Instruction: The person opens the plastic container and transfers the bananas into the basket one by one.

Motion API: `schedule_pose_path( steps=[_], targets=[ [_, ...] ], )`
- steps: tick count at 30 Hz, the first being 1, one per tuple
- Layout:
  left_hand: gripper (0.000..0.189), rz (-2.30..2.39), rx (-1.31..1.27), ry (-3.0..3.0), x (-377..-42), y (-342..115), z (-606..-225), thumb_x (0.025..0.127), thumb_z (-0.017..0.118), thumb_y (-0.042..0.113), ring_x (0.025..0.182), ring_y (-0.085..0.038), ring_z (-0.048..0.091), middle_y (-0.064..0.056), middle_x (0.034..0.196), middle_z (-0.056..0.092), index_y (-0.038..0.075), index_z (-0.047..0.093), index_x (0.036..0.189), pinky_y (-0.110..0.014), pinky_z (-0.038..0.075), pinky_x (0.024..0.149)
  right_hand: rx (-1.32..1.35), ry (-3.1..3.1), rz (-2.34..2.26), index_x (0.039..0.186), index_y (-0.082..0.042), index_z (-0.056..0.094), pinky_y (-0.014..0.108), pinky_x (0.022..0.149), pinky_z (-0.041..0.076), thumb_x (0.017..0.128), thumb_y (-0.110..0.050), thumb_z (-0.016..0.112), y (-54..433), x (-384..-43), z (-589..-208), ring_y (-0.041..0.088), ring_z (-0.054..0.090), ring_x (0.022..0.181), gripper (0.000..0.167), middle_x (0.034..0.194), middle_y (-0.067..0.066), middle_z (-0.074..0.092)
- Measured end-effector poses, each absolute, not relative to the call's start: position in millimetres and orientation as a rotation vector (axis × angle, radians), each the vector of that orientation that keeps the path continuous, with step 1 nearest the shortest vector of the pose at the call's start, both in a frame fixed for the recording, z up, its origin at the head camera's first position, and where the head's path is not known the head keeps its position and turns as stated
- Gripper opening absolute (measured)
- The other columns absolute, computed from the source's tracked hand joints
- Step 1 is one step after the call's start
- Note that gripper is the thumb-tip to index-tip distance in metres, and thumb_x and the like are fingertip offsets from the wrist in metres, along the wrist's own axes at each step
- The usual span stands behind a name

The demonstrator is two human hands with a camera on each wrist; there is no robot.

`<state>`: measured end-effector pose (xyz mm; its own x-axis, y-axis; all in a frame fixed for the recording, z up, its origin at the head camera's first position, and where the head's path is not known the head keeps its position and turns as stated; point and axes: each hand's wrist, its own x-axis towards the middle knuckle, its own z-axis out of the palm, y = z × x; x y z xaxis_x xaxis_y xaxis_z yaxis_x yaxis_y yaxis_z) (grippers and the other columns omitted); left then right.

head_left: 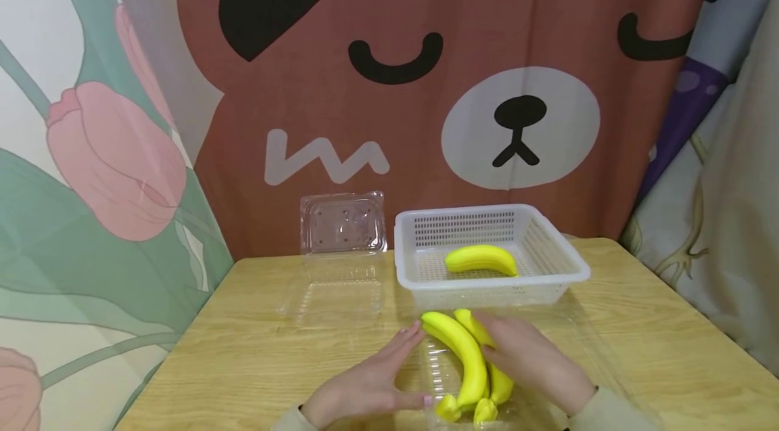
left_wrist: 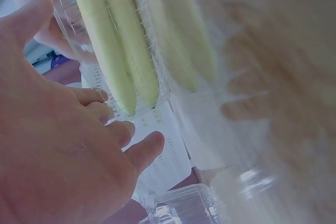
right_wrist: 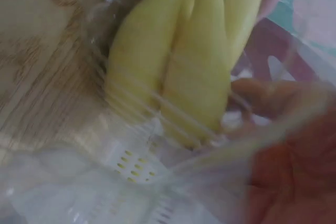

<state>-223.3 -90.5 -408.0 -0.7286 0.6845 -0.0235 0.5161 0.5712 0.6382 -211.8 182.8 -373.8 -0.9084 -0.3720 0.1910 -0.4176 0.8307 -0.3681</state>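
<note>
Yellow bananas lie in a clear plastic clamshell box near the table's front, stem ends toward me. My left hand is at the box's left side in the head view, thumb and fingers spread, fingertips right at its edge. Over the right side of the bananas is my right hand, fingers extended and partly covering a banana. In the left wrist view, the left hand has loosely bent fingers beside the box. The right wrist view shows bananas behind clear plastic and the right hand beside them.
Behind the box, a white perforated basket holds one banana. Left of the basket stands another clear clamshell box with its lid raised. The wooden table meets a patterned curtain at the back.
</note>
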Motion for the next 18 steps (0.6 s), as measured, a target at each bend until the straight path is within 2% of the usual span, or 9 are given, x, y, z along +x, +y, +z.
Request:
schedule_pose_path(
  steps=[13, 18],
  targets=[
    [0.096, 0.901, 0.992, 2.547, -221.6, -88.4, -410.1, 0.087, 0.058, 0.066, 0.149, -0.023, 0.006, 0.008, 0.164, 0.001, 0.021, 0.013, 0.160, -0.057, 0.016, 0.115, 0.549, -2.968, 0.507, 0.131, 0.004, 0.056, 0.052, 0.082, 0.053, 0.080, -0.009, 0.076, 181.9, -212.8, -372.1, 0.032, 0.065, 0.086, 0.056, 0.094, 0.012, 0.068],
    [0.096, 0.902, 0.977, 2.551, -220.3, -86.8, -410.1, 0.087, 0.058, 0.066, 0.149, -0.021, 0.006, 0.010, 0.164, 0.001, 0.023, 0.013, 0.160, -0.057, 0.016, 0.115, 0.484, -2.996, 0.546, 0.130, 0.004, 0.056, 0.051, 0.084, 0.053, 0.080, -0.011, 0.076, 181.6, -211.8, -368.8, 0.031, 0.064, 0.089, 0.056, 0.095, 0.012, 0.067]
  ],
)
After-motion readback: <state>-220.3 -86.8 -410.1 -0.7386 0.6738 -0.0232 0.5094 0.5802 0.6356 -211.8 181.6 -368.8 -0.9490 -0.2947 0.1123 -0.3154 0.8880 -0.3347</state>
